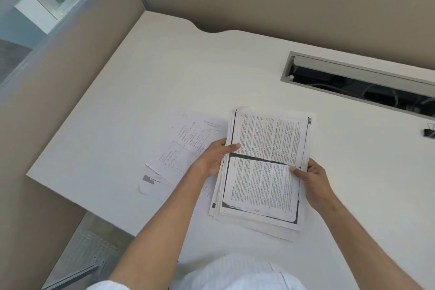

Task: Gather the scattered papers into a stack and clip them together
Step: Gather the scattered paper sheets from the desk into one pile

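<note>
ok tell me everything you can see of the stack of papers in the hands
The stack of papers is white sheets, unevenly squared, edges fanned at its near and left sides. The top sheet is a photocopied two-page book spread with dark borders and dense text. The left hand and right hand grip its sides, thumbs on top. Its near end meets the white desk.

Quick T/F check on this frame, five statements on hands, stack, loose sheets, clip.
1. Both hands hold the stack of papers at its sides. True: the left hand is on its left edge, the right hand on its right edge.
2. The binder clip is already on the stack. False: it lies on the desk at the far right, apart from the papers.
3. Loose sheets still lie left of the stack. True.
4. The top page is blank. False: it shows printed text.
5. The right hand holds a pen. False: it holds only the stack.
</note>
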Motion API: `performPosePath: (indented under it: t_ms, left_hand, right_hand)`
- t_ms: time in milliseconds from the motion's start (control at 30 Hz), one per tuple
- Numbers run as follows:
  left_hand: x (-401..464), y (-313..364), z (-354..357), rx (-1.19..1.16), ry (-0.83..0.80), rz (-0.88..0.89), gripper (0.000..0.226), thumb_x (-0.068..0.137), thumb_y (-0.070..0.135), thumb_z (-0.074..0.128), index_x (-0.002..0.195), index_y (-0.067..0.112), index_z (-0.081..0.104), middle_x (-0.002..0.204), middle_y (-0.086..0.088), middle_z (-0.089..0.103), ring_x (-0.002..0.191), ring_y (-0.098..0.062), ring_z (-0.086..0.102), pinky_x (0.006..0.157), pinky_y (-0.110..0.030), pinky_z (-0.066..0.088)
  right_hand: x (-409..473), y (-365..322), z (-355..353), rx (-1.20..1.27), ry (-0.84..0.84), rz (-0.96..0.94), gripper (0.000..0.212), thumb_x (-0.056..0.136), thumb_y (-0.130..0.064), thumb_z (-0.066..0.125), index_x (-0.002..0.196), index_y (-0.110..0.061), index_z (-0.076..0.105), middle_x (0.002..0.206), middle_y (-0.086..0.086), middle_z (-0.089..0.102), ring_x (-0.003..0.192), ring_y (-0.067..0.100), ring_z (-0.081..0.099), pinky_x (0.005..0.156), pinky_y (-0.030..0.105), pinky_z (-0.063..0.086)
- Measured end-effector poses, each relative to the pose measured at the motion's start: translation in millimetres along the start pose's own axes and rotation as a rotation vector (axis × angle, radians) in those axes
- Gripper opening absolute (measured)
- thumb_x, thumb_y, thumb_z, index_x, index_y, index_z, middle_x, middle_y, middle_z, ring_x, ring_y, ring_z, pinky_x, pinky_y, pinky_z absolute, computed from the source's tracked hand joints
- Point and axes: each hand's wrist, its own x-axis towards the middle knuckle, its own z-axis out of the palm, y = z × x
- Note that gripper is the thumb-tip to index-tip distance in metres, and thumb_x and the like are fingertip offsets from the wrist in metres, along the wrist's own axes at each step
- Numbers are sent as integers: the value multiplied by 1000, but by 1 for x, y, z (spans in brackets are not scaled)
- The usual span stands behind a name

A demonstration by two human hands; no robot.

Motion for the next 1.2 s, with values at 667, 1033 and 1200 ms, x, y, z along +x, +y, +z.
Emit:
performPosePath:
  t_ms: [667,1033,1200]
  left_hand:
    - [-57,-10,37,110,-104,206,39,86,0,67,125,0,62,125,-14,68,117,-27,64,100,-42,51]
    - [-70,-16,30,186,17,226,30,84,-2,70,110,12,71,105,3,76,101,-13,72,79,-22,57]
    - [-73,-20,12,264,149,236,21,89,4,65,105,16,71,106,-2,75,96,-13,71,79,-22,55]
  right_hand:
    - [-38,-13,-26,100,-79,28,57,73,-6,73,128,-12,57,118,10,73,106,29,71,80,40,60]
    - [-43,0,-16,-27,-60,-42,39,67,-7,78,105,-3,71,104,15,77,94,31,75,70,31,61]
    - [-43,2,-11,-71,-81,-53,33,69,-7,76,102,-4,72,98,14,78,88,29,76,67,30,61]
